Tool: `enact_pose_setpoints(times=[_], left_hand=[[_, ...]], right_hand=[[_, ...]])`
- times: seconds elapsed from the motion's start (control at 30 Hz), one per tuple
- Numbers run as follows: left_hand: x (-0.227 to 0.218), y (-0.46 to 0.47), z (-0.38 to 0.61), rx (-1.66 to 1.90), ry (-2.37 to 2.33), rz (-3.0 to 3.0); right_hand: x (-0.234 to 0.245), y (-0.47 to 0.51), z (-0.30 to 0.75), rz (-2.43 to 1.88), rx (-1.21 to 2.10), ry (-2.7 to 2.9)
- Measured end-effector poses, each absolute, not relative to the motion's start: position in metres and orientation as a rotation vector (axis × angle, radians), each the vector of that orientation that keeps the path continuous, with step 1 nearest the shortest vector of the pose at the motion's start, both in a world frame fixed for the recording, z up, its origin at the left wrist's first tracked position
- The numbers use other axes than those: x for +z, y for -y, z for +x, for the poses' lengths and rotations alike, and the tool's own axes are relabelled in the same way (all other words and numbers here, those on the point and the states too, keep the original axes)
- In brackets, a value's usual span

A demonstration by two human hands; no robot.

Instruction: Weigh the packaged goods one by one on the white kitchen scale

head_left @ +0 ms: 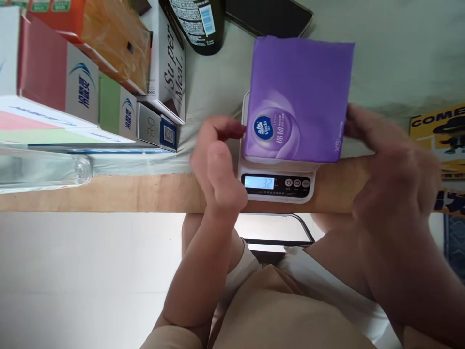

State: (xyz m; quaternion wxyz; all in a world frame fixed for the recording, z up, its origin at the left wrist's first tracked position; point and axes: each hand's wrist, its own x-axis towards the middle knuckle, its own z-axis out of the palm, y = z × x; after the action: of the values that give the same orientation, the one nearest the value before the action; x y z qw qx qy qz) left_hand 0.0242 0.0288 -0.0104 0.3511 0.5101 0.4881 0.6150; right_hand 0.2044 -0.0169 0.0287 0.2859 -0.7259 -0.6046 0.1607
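The soft purple plastic-wrapped tissue pack [300, 97] is lying on the white plastic digital scale [276, 186], hiding most of its platform. I'm watching the left hand [218, 165] curling loosely, fingertips touching the pack's edge. The right hand [392, 165] is blurring opposite, so I cannot tell its grip.

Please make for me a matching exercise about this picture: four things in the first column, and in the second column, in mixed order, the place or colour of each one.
Column one:
1. tissue pack
2. scale
3. clear bottle
4. yellow package

Column two:
a. white, with a lit display
b. at the right edge of the picture
c. purple, resting on the scale
d. lying on its side at the left

Right pairs: 1-c, 2-a, 3-d, 4-b.
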Motion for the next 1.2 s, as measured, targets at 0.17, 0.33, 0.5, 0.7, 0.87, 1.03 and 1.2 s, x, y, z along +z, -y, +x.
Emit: enact_pose_setpoints(times=[0.17,0.33,0.5,0.7,0.87,1.03,1.2], left_hand=[[-0.011,-0.041,0.011,1.635,-1.331,1.029],[-0.012,-0.051,0.004,1.745,-1.318,0.927],[-0.02,-0.052,0.002,1.758,-1.194,1.098],[-0.022,-0.046,0.004,1.722,-1.201,1.126],[-0.013,-0.043,0.007,1.697,-1.253,1.1],[-0.018,-0.046,0.005,1.71,-1.356,1.136],[-0.022,-0.05,0.002,1.704,-1.346,1.126]], right_hand=[[-0.004,0.003,0.227,-1.545,0.218,1.255],[-0.013,0.0,0.234,-1.567,0.277,1.19],[-0.008,0.003,0.23,-1.604,0.285,1.189],[-0.01,0.003,0.229,-1.583,0.348,1.214],[-0.013,0.003,0.228,-1.59,0.33,1.243],[-0.014,0.002,0.226,-1.594,0.31,1.287],[-0.013,0.001,0.224,-1.671,0.281,1.309]])
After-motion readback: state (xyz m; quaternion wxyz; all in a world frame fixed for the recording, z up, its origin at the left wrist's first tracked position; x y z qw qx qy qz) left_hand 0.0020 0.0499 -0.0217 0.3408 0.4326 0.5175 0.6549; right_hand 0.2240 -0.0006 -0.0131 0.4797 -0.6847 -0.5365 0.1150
